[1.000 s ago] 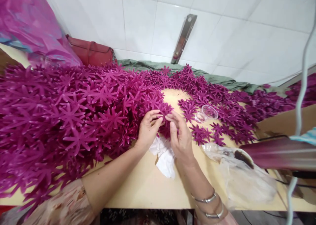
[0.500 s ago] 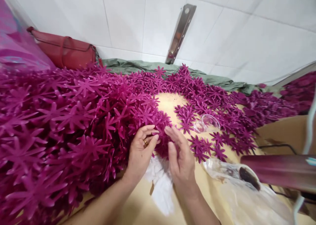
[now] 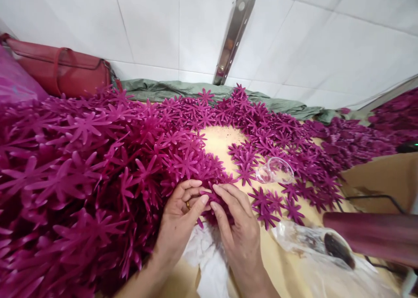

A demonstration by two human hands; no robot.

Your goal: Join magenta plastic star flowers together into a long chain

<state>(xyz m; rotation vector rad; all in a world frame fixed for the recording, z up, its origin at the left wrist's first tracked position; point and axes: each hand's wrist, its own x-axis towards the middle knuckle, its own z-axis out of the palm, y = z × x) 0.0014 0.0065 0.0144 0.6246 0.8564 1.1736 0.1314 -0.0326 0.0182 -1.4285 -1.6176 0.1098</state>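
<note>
My left hand (image 3: 179,217) is at the edge of a big heap of magenta star-shaped flower pieces (image 3: 86,126). Its thumb and fingers pinch a magenta flower piece (image 3: 215,197), and a ring shows on one finger. From the other side my right hand (image 3: 240,221) meets it, thumb and fingertips closed on the same piece. The fingers cover much of that piece. Under my wrists lies a crumpled white cloth (image 3: 210,263). To the right of my hands are a few loose flower pieces (image 3: 267,204) and a clear round plastic container (image 3: 276,171).
At the right are a clear plastic bag (image 3: 326,263), a dark red cylinder (image 3: 375,237) and a cardboard box (image 3: 382,180). A red handbag (image 3: 62,67) stands at the back left. Green cloth (image 3: 156,89) runs along the tiled wall (image 3: 150,23), below a metal bracket (image 3: 233,41).
My right fingers have closed in from apart onto the flower piece beside my left fingertips. Both hands sit slightly lower in view, and the handbag has shifted left in the picture.
</note>
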